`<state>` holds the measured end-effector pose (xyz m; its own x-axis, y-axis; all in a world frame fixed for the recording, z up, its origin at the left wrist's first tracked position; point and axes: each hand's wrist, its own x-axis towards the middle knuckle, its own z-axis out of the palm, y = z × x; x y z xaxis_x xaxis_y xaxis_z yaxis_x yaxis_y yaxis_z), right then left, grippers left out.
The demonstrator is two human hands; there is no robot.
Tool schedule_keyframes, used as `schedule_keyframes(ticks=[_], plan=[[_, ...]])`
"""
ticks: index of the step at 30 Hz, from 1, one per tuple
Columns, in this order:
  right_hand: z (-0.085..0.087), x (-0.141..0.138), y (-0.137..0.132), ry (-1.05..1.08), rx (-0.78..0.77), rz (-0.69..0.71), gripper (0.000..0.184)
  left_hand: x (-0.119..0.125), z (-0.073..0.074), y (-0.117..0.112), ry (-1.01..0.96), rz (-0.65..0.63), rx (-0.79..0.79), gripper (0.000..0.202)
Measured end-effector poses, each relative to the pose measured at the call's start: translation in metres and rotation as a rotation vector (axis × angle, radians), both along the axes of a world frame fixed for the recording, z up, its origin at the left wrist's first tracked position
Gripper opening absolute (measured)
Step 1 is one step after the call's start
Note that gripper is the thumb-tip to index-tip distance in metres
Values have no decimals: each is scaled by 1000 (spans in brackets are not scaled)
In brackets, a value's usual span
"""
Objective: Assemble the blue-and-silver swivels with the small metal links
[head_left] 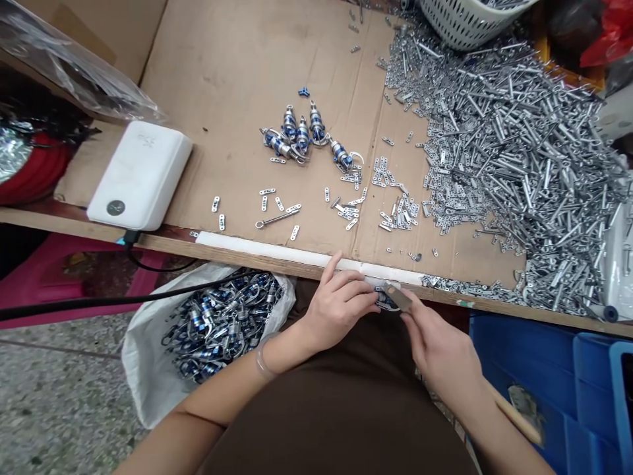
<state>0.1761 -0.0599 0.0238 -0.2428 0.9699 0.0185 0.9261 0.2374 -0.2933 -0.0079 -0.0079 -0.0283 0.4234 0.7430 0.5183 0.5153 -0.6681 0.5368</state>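
My left hand is closed at the table's front edge, its fingers pinching a small blue-and-silver metal fitting, partly covered by the fingers. My right hand is wrapped round a hammer, whose flat metal head is over the fitting. Its pale wooden handle comes out behind my right wrist. Past my hands, several similar blue-and-silver fittings stand and lie in a group on the cardboard. Small drilled metal links and an eye bolt are scattered nearer to me.
A large heap of metal pins and links covers the right side, below a white basket. A white power bank with a black cable is at left. A white sack of fittings and a blue crate flank my lap.
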Motion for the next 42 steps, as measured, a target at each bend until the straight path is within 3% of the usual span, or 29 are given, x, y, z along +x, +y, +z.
schedule_keyframes(ticks=[2, 6, 8, 13, 18, 20, 23, 27, 29, 32, 35, 37, 40, 42], plan=[[-3, 8, 4, -45, -24, -81, 32, 0, 0, 1, 2, 7, -9, 7], [-14, 43, 26, -200, 122, -511, 38, -1, 3, 2, -18, -8, -71, 6], [-22, 64, 41, -277, 201, -635, 41, -3, 6, 2, -56, -7, -131, 5], [-39, 95, 68, -285, 266, -676, 43, -13, 19, 0, -157, 7, -292, 4], [-34, 83, 87, -180, 324, -704, 47, -49, 23, -11, -118, -5, -305, 2], [-26, 65, 98, -78, 384, -623, 46, -72, 18, -21, 6, 33, -266, 4], [-15, 26, 126, 121, 315, -324, 28, -109, 7, -39, 361, 226, -247, 16], [-13, -39, 181, 223, 207, -106, 21, -136, -4, -50, 885, 473, -495, 24], [-17, -67, 208, 221, 201, -45, 26, -132, 0, -47, 913, 436, -571, 27], [-22, -91, 231, 129, 145, 6, 26, -110, 16, -35, 661, 166, -516, 26], [-13, -85, 219, 156, 63, -20, 19, -78, 33, -17, 331, -27, -286, 15], [1, -69, 191, 260, -3, -8, 20, -60, 38, -4, 186, -33, -58, 17], [18, -41, 137, 406, -302, 103, 19, -40, 34, 16, 135, 68, 216, 32], [21, -25, 108, 567, -526, 174, 18, -31, 26, 25, 107, -8, 232, 34]])
